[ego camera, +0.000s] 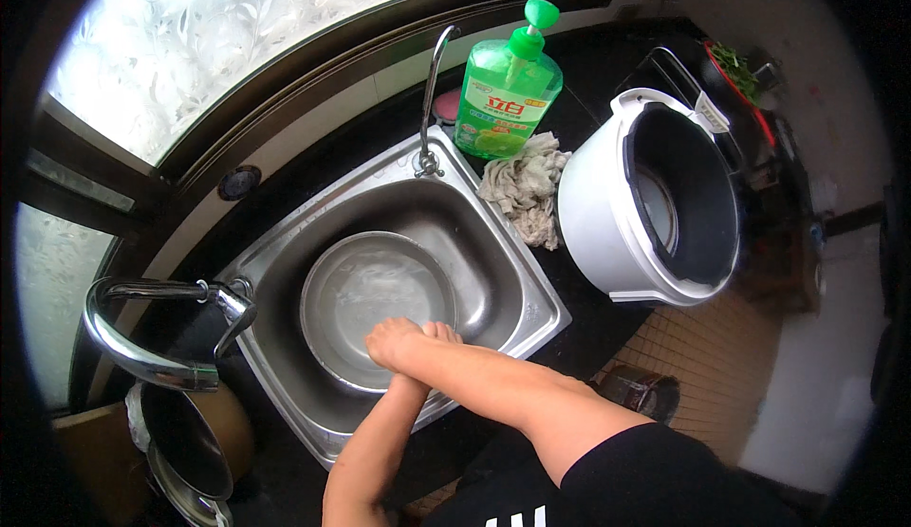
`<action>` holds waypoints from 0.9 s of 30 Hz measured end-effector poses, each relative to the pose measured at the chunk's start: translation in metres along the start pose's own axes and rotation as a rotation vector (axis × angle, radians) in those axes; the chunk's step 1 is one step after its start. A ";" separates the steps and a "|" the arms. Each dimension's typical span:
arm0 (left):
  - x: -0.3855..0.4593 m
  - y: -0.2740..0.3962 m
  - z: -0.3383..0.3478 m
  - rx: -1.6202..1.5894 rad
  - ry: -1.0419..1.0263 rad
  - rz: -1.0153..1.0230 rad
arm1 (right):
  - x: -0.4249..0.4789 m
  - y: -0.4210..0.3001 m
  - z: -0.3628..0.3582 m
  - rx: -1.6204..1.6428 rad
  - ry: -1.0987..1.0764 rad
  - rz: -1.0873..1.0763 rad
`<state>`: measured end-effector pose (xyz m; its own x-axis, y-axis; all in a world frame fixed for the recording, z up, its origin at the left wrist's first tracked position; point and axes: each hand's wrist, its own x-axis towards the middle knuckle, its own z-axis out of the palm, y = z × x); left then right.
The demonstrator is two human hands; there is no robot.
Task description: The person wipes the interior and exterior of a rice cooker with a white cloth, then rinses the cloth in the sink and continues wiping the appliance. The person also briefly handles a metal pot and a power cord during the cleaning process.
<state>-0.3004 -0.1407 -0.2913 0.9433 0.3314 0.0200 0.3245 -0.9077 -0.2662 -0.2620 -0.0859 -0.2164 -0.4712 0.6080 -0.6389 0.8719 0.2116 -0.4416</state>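
Observation:
A round metal basin (308, 328) holding water rests inside a stainless steel sink (491, 292). Over the basin's near side my forearms cross at the wrists. My right hand (391, 342) is on top, its fingers curled down toward the water. My left hand (442, 332) reaches up from underneath, mostly covered by the right wrist, with only some fingers showing. Whether either hand holds something is hidden from this angle.
A small tap (427, 160) and a large curved faucet (142, 356) rise at the sink. To the right are a green pump bottle of dish soap (509, 100), a crumpled cloth (527, 189) and a white rice-cooker body (598, 207). Pots (228, 420) stand lower left.

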 end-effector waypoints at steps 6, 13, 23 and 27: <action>-0.004 0.025 0.051 0.099 -0.124 -0.023 | -0.004 -0.009 0.001 -0.001 0.041 0.016; 0.008 -0.007 -0.030 -0.206 0.225 0.180 | -0.019 0.027 0.004 0.260 0.120 0.175; -0.032 -0.022 -0.144 -2.387 0.554 -1.470 | -0.175 0.063 0.008 1.848 -0.163 -0.379; -0.032 -0.012 -0.144 -2.498 0.394 -1.070 | -0.230 0.072 0.023 1.826 -0.095 -0.450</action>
<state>-0.3240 -0.1777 -0.1498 0.4563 0.7469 -0.4837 -0.3500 0.6504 0.6742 -0.0938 -0.2276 -0.1156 -0.6548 0.6939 -0.2998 -0.4670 -0.6832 -0.5614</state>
